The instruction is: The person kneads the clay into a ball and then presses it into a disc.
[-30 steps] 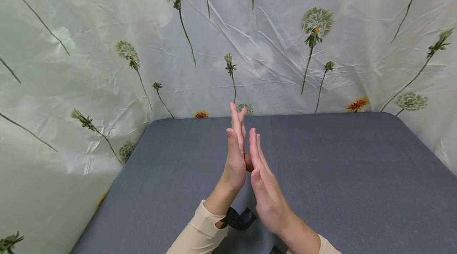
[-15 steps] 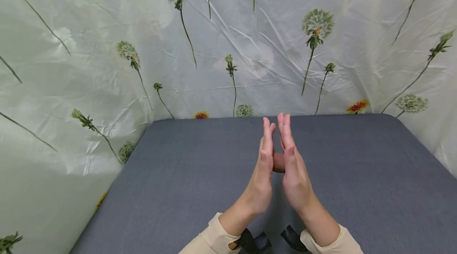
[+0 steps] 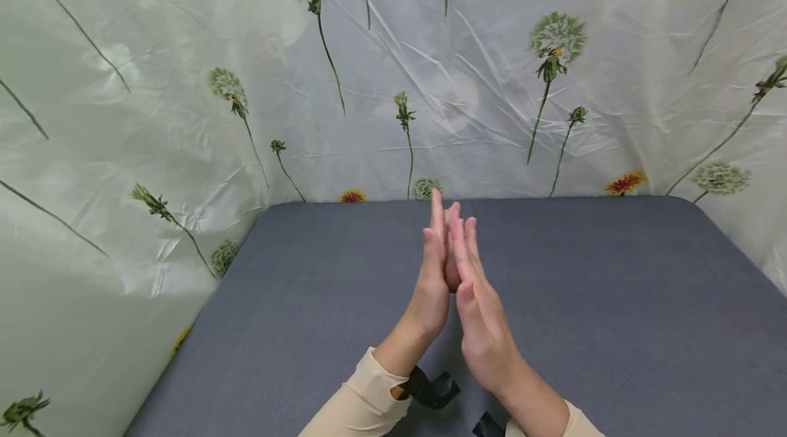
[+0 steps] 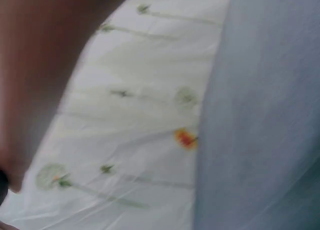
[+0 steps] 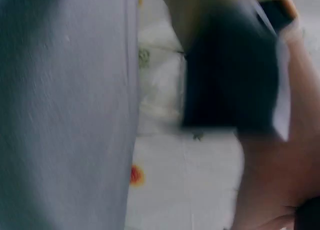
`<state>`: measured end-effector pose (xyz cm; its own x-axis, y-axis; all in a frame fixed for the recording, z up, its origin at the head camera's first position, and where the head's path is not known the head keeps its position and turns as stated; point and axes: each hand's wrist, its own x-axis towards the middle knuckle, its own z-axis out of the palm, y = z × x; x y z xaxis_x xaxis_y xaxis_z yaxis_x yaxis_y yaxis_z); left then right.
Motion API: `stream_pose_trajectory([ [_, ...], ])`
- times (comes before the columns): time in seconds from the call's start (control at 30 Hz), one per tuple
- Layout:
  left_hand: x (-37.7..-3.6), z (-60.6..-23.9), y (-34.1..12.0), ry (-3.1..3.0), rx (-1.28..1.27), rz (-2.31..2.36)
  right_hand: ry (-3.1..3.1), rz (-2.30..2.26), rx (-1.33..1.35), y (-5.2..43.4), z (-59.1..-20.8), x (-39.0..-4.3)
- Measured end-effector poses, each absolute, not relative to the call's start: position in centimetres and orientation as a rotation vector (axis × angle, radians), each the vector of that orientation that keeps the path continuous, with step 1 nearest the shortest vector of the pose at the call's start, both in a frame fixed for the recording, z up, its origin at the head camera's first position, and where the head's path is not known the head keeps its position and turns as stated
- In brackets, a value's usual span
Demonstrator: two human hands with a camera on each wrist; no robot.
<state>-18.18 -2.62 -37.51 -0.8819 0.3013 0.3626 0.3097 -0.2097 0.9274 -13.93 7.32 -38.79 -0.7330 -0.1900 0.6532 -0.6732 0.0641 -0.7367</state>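
Brown lump [image 3: 451,273] is sitting right between the two palms, only a small rounded sliver of it showing, smooth and reddish-brown; what it is cannot be told. The left hand [image 3: 430,273] is standing upright with fingers straight and pointing away, pressing flat against the lump from one side. The right hand [image 3: 479,314] is doing the same from the other side, fingers straight, a little lower and nearer the body, its fingertips meeting the left ones. Both hands are hovering above the grey tabletop [image 3: 615,300], roughly at its middle. Cream sleeves [image 3: 363,403] and black wrist straps [image 3: 430,389] are showing at the bottom. A crinkled flower-printed backdrop [image 3: 184,82] is hanging behind; both wrist views are blurred.
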Motion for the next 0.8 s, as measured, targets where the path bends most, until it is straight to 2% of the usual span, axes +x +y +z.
stream_pose_trajectory([
  [0.2, -16.8, -38.8, -0.5, -2.143, -0.921, -2.140, -1.898, 1.806, 0.789, 9.8, -37.9, -15.5],
  [0.4, -15.6, -37.5, -0.6, -2.182, -0.942, -1.948, -1.927, 2.008, 0.748, 10.6, -38.3, -16.3],
  [0.63, -16.8, -35.5, -2.8, -2.016, -0.817, -2.003, -1.990, 1.967, 0.821, 7.7, -39.8, -15.2],
  [0.8, -17.9, -35.0, -3.9, -1.947, -0.684, -2.202, -2.002, 1.861, 0.927, 6.6, -39.2, -13.6],
])
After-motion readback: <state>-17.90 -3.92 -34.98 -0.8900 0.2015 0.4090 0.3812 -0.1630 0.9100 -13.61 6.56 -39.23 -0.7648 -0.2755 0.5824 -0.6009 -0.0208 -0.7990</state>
